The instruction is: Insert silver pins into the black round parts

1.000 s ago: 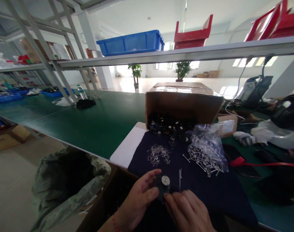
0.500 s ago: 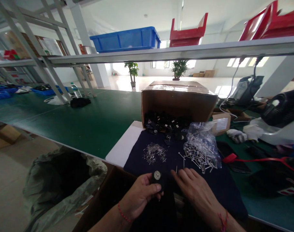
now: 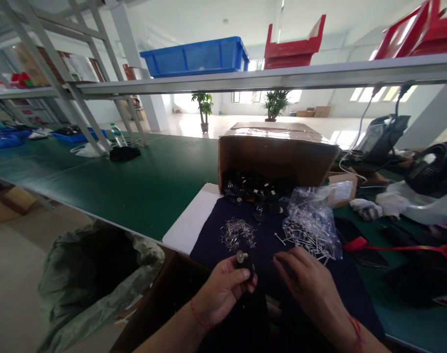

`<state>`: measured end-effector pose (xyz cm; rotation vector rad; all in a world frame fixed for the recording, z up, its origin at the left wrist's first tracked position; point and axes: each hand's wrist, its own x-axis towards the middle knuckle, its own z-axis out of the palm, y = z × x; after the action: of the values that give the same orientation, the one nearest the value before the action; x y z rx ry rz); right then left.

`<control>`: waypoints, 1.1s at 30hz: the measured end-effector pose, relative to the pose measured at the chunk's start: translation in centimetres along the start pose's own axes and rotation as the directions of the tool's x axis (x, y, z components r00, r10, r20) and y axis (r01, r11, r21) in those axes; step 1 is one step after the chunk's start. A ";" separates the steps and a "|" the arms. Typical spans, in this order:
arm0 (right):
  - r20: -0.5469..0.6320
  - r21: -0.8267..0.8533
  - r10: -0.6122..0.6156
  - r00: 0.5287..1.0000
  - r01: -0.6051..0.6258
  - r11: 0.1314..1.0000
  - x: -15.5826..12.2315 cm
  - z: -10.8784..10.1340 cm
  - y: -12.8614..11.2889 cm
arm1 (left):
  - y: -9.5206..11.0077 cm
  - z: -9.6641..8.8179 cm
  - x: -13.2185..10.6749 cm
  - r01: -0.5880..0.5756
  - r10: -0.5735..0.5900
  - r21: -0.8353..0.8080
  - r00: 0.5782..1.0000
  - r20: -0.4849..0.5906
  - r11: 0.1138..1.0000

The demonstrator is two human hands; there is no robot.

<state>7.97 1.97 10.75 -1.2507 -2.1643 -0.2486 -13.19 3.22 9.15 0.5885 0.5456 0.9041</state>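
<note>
The left hand (image 3: 223, 291) is curled shut around a small black part (image 3: 244, 262) with a metal stud, above the navy cloth (image 3: 204, 230). The right hand (image 3: 311, 287), half open, sits just below a clear bag of metal pins (image 3: 311, 230). The white label (image 3: 343, 190) on the small box (image 3: 331, 201) is too blurred to read.

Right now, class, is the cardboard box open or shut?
Open: the cardboard box gapes at its near side, black parts spilling onto the navy cloth.
</note>
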 end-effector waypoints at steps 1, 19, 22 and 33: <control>-0.040 0.125 0.118 0.992 -0.112 0.986 -0.1 0.0 -0.4 | -0.1 0.1 0.0 -0.006 0.006 -0.029 1.000 0.004 1.000; 0.058 0.499 0.343 0.938 -0.325 0.804 -1.1 1.9 -3.7 | 0.3 0.5 0.2 -0.025 0.027 -0.018 0.996 0.079 1.000; 0.102 0.415 0.226 0.969 -0.248 0.875 -0.9 1.8 -2.9 | 1.0 0.5 1.0 0.009 -0.018 0.096 0.995 0.094 0.995; 0.147 0.248 0.069 0.987 -0.104 0.963 -2.0 3.3 -0.4 | 2.0 0.7 5.1 0.189 -0.252 0.492 0.966 0.064 0.850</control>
<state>6.96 1.86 6.98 -1.2400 -2.1670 0.1533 -11.29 8.34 10.03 1.0081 0.7152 0.5006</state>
